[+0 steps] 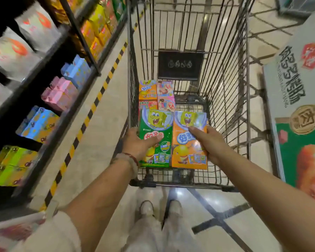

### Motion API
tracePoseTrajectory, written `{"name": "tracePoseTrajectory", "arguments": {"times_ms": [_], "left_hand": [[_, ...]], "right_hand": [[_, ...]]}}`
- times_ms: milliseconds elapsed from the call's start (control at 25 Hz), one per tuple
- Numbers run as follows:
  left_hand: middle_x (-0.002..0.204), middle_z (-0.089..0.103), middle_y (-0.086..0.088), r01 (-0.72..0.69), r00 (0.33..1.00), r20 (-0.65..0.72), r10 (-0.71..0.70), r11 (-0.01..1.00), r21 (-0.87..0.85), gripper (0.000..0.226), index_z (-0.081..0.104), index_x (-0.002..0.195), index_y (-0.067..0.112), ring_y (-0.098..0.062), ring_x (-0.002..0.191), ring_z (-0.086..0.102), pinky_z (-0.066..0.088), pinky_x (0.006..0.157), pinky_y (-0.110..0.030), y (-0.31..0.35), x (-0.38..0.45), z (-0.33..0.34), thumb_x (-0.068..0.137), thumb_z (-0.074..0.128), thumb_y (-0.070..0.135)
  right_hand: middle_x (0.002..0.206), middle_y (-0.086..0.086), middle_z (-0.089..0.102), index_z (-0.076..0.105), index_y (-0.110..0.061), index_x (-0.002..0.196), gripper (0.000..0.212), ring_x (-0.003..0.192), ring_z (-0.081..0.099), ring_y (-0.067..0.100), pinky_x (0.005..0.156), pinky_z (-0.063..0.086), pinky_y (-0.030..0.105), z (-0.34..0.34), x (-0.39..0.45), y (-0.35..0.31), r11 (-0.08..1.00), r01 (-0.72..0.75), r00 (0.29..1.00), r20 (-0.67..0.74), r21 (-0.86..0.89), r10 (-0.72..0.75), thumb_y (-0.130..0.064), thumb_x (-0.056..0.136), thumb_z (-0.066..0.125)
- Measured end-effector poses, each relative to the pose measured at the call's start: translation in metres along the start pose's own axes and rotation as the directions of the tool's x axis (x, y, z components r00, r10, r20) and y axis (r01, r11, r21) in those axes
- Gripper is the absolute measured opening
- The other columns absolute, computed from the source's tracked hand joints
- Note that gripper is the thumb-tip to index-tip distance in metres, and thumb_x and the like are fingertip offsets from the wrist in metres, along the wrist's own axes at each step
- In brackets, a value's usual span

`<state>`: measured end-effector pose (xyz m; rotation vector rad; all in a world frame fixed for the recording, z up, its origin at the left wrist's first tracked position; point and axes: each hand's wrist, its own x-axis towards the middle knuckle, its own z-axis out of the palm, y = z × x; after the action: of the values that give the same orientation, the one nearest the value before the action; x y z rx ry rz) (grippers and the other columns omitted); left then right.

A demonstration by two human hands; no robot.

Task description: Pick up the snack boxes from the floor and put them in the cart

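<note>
Both my hands reach into a wire shopping cart (225, 99). My left hand (137, 144) grips a green snack box (157, 128) with a yellow cartoon sponge on it, thumb across its front. My right hand (210, 142) grips an orange snack box (186, 153) of the same kind, right beside the green one. The two boxes are side by side at the near end of the cart's basket. Further in lie a small orange box (147, 90), two pink boxes (165, 96) and a red-and-green box (148, 104).
Store shelves (49, 73) with pink, blue, yellow and green boxes run along the left, edged by a yellow-black floor stripe (91, 113). A large carton (298, 99) stands to the right of the cart. My feet (160, 208) are on the tiled floor behind the cart.
</note>
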<state>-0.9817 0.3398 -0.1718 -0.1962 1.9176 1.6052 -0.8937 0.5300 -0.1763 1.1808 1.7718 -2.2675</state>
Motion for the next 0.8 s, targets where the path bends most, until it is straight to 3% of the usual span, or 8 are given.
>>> {"name": "tracePoseTrajectory", "arguments": {"times_ms": [80, 160, 360, 440, 520, 640, 720, 800], "left_hand": [[0.084, 0.062, 0.008, -0.007, 0.998, -0.068, 0.015, 0.994, 0.106, 0.036, 0.048, 0.081, 0.023, -0.015, 0.077, 0.064, 0.055, 0.064, -0.028, -0.014, 0.013, 0.013, 0.069, 0.082, 0.018], [0.085, 0.058, 0.012, -0.032, 0.989, -0.137, 0.062, 0.977, 0.212, 0.042, 0.043, 0.089, 0.021, -0.008, 0.075, 0.059, 0.049, 0.062, -0.018, -0.026, 0.028, 0.023, 0.070, 0.081, 0.019], [0.114, 0.058, -0.004, -0.009, 0.974, -0.209, 0.085, 0.941, 0.338, 0.062, 0.035, 0.117, 0.015, -0.020, 0.100, 0.059, 0.048, 0.091, -0.031, -0.060, 0.069, 0.042, 0.072, 0.078, 0.019], [0.116, 0.060, -0.007, 0.037, 0.970, -0.237, 0.063, 0.917, 0.396, 0.054, 0.046, 0.120, 0.007, -0.023, 0.105, 0.059, 0.047, 0.092, -0.032, -0.071, 0.085, 0.045, 0.076, 0.075, 0.018], [0.121, 0.058, -0.015, 0.112, 0.967, -0.253, 0.035, 0.831, 0.545, 0.042, 0.054, 0.122, 0.005, -0.029, 0.112, 0.054, 0.042, 0.092, -0.028, -0.079, 0.097, 0.046, 0.084, 0.066, 0.017], [0.133, 0.046, -0.019, 0.153, 0.956, -0.290, 0.050, 0.759, 0.633, 0.046, 0.044, 0.134, 0.003, -0.032, 0.125, 0.040, 0.032, 0.103, -0.033, -0.088, 0.103, 0.044, 0.089, 0.050, 0.008], [0.138, 0.042, -0.017, 0.089, 0.945, -0.287, 0.156, 0.723, 0.685, 0.061, 0.036, 0.140, 0.006, -0.032, 0.128, 0.036, 0.030, 0.107, -0.036, -0.091, 0.100, 0.044, 0.082, 0.047, -0.003], [0.143, 0.036, -0.015, 0.000, 0.949, -0.172, 0.263, 0.548, 0.836, 0.065, 0.039, 0.139, 0.010, -0.033, 0.132, 0.030, 0.027, 0.109, -0.037, -0.092, 0.094, 0.048, 0.077, 0.049, -0.004]], "right_hand": [[0.084, 0.009, 0.072, 0.061, -0.005, 0.105, 0.019, 0.065, 0.071, 0.020, 0.055, 0.058, 0.033, -0.005, 0.025, 0.021, 0.998, -0.058, 0.998, -0.001, 0.028, 0.058, -0.017, 0.089, 0.062], [0.092, 0.011, 0.072, 0.060, -0.005, 0.111, 0.025, 0.070, 0.072, 0.022, 0.059, 0.060, 0.036, -0.009, 0.048, 0.037, 0.994, -0.107, 0.994, 0.008, 0.034, 0.107, -0.018, 0.089, 0.062], [0.108, 0.015, 0.070, 0.053, -0.006, 0.123, 0.045, 0.085, 0.071, 0.031, 0.073, 0.058, 0.046, -0.011, 0.094, 0.070, 0.977, -0.208, 0.978, -0.017, 0.038, 0.208, -0.025, 0.086, 0.067], [0.094, 0.011, 0.073, 0.054, -0.002, 0.121, 0.041, 0.074, 0.071, 0.025, 0.062, 0.059, 0.037, -0.008, 0.109, 0.081, 0.972, -0.233, 0.972, -0.019, 0.041, 0.234, -0.022, 0.087, 0.067], [0.071, 0.001, 0.073, 0.055, 0.001, 0.117, 0.036, 0.056, 0.068, 0.015, 0.049, 0.053, 0.026, -0.002, 0.120, 0.089, 0.968, -0.248, 0.969, -0.007, 0.043, 0.248, -0.017, 0.088, 0.065], [0.075, 0.002, 0.072, 0.055, 0.000, 0.120, 0.036, 0.055, 0.069, 0.014, 0.047, 0.053, 0.025, 0.006, 0.132, 0.097, 0.964, -0.263, 0.964, -0.019, 0.030, 0.264, -0.017, 0.089, 0.063], [0.073, 0.004, 0.063, 0.050, -0.001, 0.123, 0.039, 0.042, 0.061, 0.006, 0.037, 0.045, 0.018, 0.010, 0.138, 0.101, 0.963, -0.268, 0.962, -0.064, -0.007, 0.267, -0.018, 0.091, 0.062], [0.072, 0.007, 0.055, 0.049, -0.006, 0.120, 0.035, 0.036, 0.053, 0.002, 0.036, 0.038, 0.014, 0.013, 0.142, 0.104, 0.962, -0.264, 0.959, -0.121, -0.064, 0.255, -0.019, 0.091, 0.063]]}}
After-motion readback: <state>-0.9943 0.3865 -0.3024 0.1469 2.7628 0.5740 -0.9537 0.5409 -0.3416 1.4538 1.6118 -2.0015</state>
